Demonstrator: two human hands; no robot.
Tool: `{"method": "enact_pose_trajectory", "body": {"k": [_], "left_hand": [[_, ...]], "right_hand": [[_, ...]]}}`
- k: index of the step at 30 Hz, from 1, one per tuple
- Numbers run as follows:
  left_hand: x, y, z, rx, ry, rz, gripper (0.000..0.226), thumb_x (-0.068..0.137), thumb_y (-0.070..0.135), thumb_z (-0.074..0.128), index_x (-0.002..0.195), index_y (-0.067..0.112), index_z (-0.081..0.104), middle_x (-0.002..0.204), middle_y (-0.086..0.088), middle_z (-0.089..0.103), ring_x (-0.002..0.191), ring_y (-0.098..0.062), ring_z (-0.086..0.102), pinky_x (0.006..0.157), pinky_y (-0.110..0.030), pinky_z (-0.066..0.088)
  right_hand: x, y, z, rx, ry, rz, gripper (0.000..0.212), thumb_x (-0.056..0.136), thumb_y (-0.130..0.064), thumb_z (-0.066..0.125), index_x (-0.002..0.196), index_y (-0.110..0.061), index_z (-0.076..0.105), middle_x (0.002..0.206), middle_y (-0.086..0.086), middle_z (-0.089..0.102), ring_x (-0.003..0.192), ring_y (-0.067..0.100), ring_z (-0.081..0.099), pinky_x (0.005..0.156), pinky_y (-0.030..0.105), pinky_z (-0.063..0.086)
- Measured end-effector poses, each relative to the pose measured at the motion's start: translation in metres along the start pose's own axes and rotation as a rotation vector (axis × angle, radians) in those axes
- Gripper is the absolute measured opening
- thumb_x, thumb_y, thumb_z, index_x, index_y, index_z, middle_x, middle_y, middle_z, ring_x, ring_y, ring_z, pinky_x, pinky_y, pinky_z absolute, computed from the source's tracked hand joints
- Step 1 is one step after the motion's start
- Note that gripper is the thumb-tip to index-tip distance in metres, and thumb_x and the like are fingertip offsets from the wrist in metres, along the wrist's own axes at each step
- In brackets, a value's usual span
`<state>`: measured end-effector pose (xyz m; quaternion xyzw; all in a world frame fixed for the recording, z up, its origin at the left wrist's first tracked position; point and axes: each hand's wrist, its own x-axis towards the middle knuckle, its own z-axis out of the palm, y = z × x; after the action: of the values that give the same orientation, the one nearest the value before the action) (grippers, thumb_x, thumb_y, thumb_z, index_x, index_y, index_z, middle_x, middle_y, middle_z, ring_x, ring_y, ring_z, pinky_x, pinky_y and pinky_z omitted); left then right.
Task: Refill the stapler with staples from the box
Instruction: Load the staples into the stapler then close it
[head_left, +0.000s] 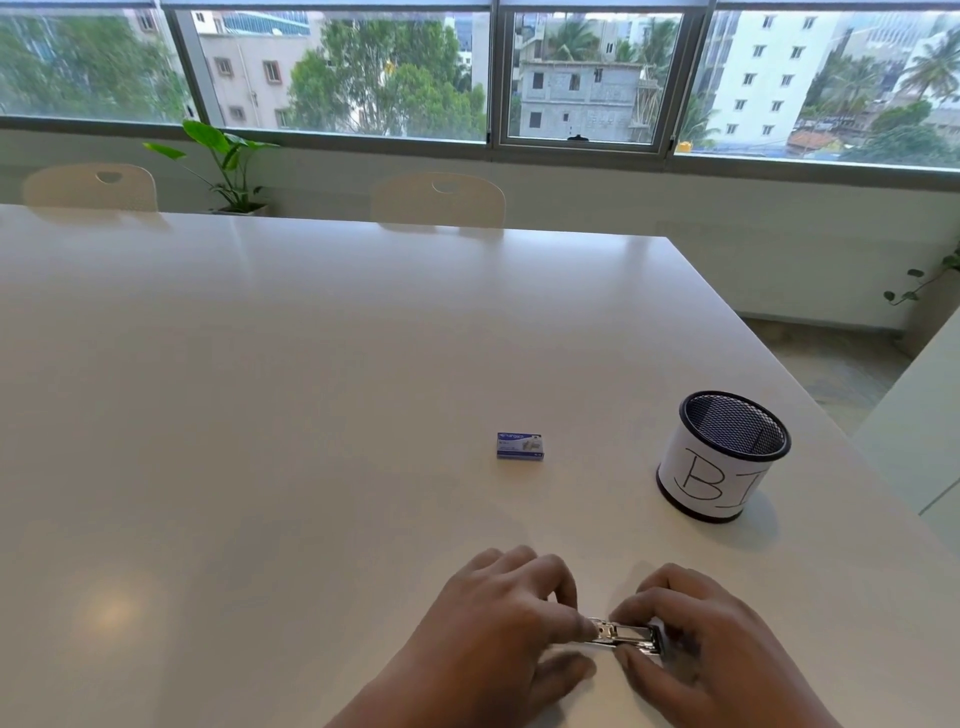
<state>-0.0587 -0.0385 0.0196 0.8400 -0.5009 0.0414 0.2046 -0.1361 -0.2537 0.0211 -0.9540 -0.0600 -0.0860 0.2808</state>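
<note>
Stapler (626, 635) low at near edge of white table (260, 364), metal, gripped at both ends, left hand (511, 613) fingers pinching its left end, right hand (691, 623) fingers closed on its right end, staple box (520, 446) shut, well beyond stapler, mesh pen cup (722, 457) beyond and right of stapler.

Blue staple box (520, 445), silver stapler (626, 636), black mesh cup (727, 452), white table (311, 389)

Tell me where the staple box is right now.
The staple box lies shut on the white table, beyond both hands, left of the black mesh cup.
</note>
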Motion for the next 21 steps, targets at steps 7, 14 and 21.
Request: {"method": "enact_pose_trajectory", "body": {"k": [7,14,21], "left_hand": [[-0.008,-0.016,-0.009,-0.129,-0.085,-0.153,0.061,0.082,0.058,0.061,0.139,0.052,0.039,0.118,0.023,0.057,0.107,0.005,0.046,0.096,-0.017,0.034],[-0.017,-0.035,-0.028,-0.147,-0.124,-0.232,0.029,0.081,0.047,0.071,0.109,0.041,0.068,0.1,0.021,0.062,0.093,0.005,0.051,0.083,-0.019,0.045],[-0.014,-0.029,-0.021,-0.174,-0.072,-0.234,0.022,0.096,0.036,0.058,0.117,0.037,0.056,0.11,0.02,0.055,0.102,0.003,0.052,0.09,-0.02,0.044]], "right_hand": [[0.0,-0.001,0.001,0.0,0.009,-0.001,0.015,0.065,-0.045,0.073,0.08,-0.044,0.069,0.082,-0.022,0.06,0.073,-0.001,0.057,0.057,0.01,0.044],[0.0,0.0,0.001,-0.006,0.002,-0.003,0.015,0.066,-0.047,0.072,0.08,-0.042,0.07,0.077,-0.023,0.059,0.071,-0.004,0.055,0.056,0.006,0.04],[0.002,-0.001,0.002,0.014,0.08,0.009,0.016,0.057,-0.036,0.079,0.067,-0.035,0.067,0.067,-0.02,0.059,0.055,-0.004,0.051,0.051,0.006,0.041]]}}
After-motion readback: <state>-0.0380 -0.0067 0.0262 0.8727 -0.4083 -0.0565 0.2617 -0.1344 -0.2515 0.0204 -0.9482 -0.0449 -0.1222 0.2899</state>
